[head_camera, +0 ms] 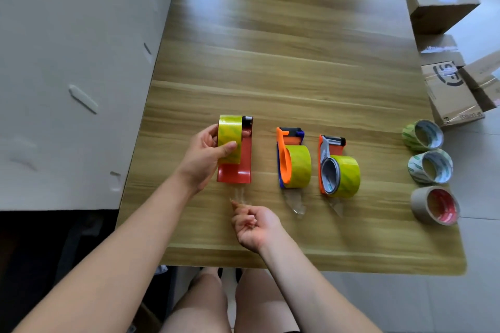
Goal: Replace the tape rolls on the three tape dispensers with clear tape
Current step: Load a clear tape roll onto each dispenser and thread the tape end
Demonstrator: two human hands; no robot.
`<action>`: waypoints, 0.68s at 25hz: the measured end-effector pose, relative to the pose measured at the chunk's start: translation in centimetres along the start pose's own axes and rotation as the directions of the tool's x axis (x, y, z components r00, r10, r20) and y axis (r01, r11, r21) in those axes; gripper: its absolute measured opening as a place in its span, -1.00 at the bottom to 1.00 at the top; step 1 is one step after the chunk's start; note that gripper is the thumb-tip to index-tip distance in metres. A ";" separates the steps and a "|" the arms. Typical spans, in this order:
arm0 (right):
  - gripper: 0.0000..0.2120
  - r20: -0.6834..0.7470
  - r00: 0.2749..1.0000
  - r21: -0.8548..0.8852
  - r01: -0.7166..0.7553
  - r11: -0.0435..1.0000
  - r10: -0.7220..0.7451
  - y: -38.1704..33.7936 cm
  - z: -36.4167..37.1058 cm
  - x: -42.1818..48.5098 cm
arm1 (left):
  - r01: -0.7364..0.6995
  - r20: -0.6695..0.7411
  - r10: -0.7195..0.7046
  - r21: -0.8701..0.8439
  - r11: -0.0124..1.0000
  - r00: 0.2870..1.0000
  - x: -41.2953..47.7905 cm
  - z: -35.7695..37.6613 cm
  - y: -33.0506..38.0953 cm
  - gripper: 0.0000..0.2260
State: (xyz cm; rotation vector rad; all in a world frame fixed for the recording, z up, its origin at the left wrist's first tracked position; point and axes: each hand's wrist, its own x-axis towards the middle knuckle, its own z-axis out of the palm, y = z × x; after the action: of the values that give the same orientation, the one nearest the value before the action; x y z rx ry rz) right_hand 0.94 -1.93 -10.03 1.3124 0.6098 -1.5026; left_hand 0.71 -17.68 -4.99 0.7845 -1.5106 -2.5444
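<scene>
Three tape dispensers stand in a row on the wooden table point(297, 48). My left hand point(207, 155) grips the yellowish clear tape roll point(230, 139) mounted on the red dispenser point(238, 167) at the left. My right hand point(253, 226) pinches the loose end of a clear tape strip point(239, 194) pulled out from below that dispenser. The blue and orange dispenser point(286, 159) in the middle carries a clear roll point(299, 166). The orange dispenser point(326, 165) on the right carries another clear roll point(346, 176). Short tape tails hang from both.
Three removed rolls lie at the table's right edge: two greenish-white ones point(423, 135) point(430, 167) and a brown roll with a red core point(435, 205). Cardboard boxes point(438, 0) stand on the floor to the right. A white panel point(67, 76) lies left of the table.
</scene>
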 end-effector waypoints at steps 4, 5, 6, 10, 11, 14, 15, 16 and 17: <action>-0.72 -0.035 0.999 0.018 0.010 1.000 -0.010 -0.2 -0.1 1.9 | -0.023 -0.016 0.024 0.026 0.999 1.000 0.2 -0.6 -3.6 -0.65; -0.70 -0.029 1.000 0.014 0.003 1.000 -0.002 -0.2 -0.1 2.5 | -0.031 -0.018 0.032 0.030 0.999 0.999 0.2 -0.8 -4.2 -0.66; -0.69 -0.028 1.000 0.013 -0.007 1.000 0.008 -0.2 -0.2 3.0 | -0.036 -0.018 0.036 0.028 0.999 0.999 0.3 -1.0 -4.7 -0.66; -0.71 -0.020 0.998 0.034 -0.054 0.998 0.055 -0.3 -0.1 4.2 | -0.035 -0.017 0.036 0.030 0.999 0.999 0.5 -1.4 -6.1 -0.66; -0.72 -0.030 0.998 0.045 -0.060 0.997 0.061 -0.3 0.1 4.3 | -0.030 -0.023 0.031 0.034 0.999 0.999 0.4 -1.5 -6.6 -0.66; -0.75 -0.076 0.995 0.100 -0.050 0.994 0.058 -0.3 0.7 4.4 | -0.011 -0.064 0.016 0.074 0.997 0.998 0.2 -2.4 -7.8 -0.67; -0.77 -0.097 0.994 0.132 -0.039 0.990 0.052 -0.2 0.9 4.3 | -0.003 -0.078 0.010 0.090 0.996 0.997 0.1 -2.6 -8.1 -0.68; -0.79 -0.127 0.991 0.162 -0.025 0.987 0.046 -0.2 1.1 4.3 | 0.003 -0.090 0.007 0.108 0.994 0.996 0.0 -2.7 -8.2 -0.68; -0.81 -0.157 0.987 0.185 -0.013 0.983 0.042 -0.1 1.2 4.0 | 0.008 -0.102 0.005 0.131 0.991 0.995 -0.1 -2.7 -8.3 -0.69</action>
State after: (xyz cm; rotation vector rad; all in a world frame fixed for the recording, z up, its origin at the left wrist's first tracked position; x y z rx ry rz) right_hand 0.71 -4.38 -13.46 1.5892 0.5630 -1.4665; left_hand 3.57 -15.58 -12.93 0.9167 -1.6580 -2.3853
